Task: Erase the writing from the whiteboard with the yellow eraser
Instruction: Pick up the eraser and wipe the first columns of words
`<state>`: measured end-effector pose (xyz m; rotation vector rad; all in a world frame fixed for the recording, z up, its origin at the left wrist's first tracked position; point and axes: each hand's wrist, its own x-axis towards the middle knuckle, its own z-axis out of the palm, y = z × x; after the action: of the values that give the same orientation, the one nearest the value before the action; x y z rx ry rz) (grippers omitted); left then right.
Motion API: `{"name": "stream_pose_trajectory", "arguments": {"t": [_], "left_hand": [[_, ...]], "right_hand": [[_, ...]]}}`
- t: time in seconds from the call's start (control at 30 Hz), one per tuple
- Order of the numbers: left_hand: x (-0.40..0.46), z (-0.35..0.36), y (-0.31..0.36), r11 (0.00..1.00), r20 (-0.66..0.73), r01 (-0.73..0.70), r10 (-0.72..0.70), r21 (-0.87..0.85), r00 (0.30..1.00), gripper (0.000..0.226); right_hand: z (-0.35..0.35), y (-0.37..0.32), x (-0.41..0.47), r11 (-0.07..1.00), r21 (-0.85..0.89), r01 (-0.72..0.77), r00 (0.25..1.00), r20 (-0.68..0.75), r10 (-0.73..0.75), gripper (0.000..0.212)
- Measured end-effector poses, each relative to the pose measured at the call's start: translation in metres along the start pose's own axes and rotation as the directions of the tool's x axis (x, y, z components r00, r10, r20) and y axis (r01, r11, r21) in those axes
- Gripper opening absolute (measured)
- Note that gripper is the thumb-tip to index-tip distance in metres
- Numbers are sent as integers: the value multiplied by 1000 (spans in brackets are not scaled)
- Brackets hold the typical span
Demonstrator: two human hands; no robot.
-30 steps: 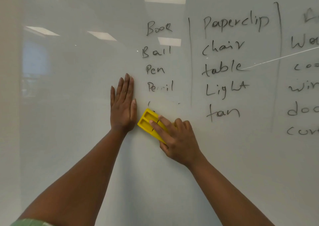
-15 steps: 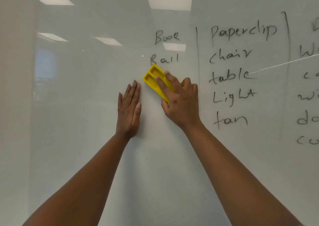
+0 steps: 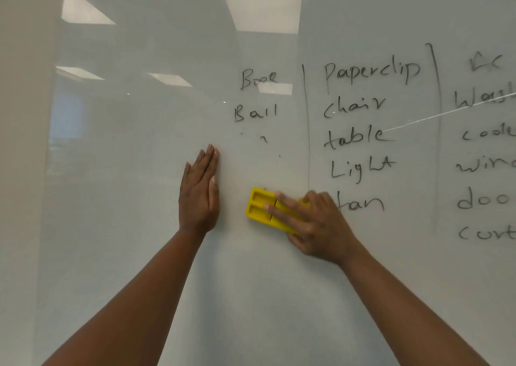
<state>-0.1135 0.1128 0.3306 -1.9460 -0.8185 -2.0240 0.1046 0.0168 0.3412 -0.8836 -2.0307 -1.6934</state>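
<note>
The whiteboard (image 3: 139,170) fills the view. My right hand (image 3: 312,223) presses the yellow eraser (image 3: 261,207) flat against the board, low in the left column, just left of the word "fan" (image 3: 363,205). My left hand (image 3: 199,192) lies flat on the board with fingers together, a little left of the eraser, holding nothing. Above the eraser only faint ink specks (image 3: 262,139) show. The words "Book" (image 3: 258,78) and "Ball" (image 3: 255,112) stand higher up.
A vertical line (image 3: 306,125) splits off a middle column reading Paperclip, chair, table, Light, fan (image 3: 363,136). A second line (image 3: 435,114) borders a third column of words cut by the right edge. Ceiling lights reflect in the glossy board.
My right hand swept the eraser up to just under "Ball" and back down to the bottom of the column. "Pen" and "Pencil" are wiped away. My left hand stayed put.
</note>
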Motion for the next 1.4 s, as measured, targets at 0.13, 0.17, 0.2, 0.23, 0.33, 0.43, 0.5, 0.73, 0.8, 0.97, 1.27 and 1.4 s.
{"name": "stream_pose_trajectory", "arguments": {"t": [0.13,0.17,0.2,0.23,0.33,0.43,0.5,0.73,0.8,0.97,1.27,1.4], "left_hand": [[-2,5,3,999,-25,15,-14,41,1000,49],[-1,6,4,999,-33,17,-15,50,999,49],[0,5,5,998,-41,16,-14,59,999,51],[1,5,5,998,-47,11,-8,67,999,53],[2,3,9,997,-75,8,-2,81,997,55],[5,2,11,996,-94,18,-10,86,996,54],[7,0,11,990,-83,-13,25,140,996,54],[55,6,12,962,-28,-21,30,271,999,59],[65,9,10,961,-8,-40,44,273,999,59],[65,13,3,967,-51,-51,66,249,997,58],[64,12,5,972,-75,-50,69,230,995,58],[65,12,5,976,-82,-45,64,214,995,58]], "right_hand": [[-18,42,32,980,-22,-197,978,-76,194,63],[-21,51,40,968,-30,-250,964,-101,246,62],[-24,58,47,952,-35,-304,947,-122,298,62],[-26,62,53,932,-33,-361,925,-138,353,61],[-24,54,66,862,5,-507,847,-185,499,62],[-18,32,68,846,28,-532,826,-201,526,65],[-11,17,64,887,8,-461,874,-169,456,67],[-2,2,51,956,24,-293,954,-58,294,61],[-5,12,51,974,19,-225,973,-48,226,62],[-9,35,67,968,17,-250,964,-87,251,69],[-27,92,129,769,74,-635,741,-225,633,63],[-24,86,152,735,63,-675,709,-221,669,61]]}}
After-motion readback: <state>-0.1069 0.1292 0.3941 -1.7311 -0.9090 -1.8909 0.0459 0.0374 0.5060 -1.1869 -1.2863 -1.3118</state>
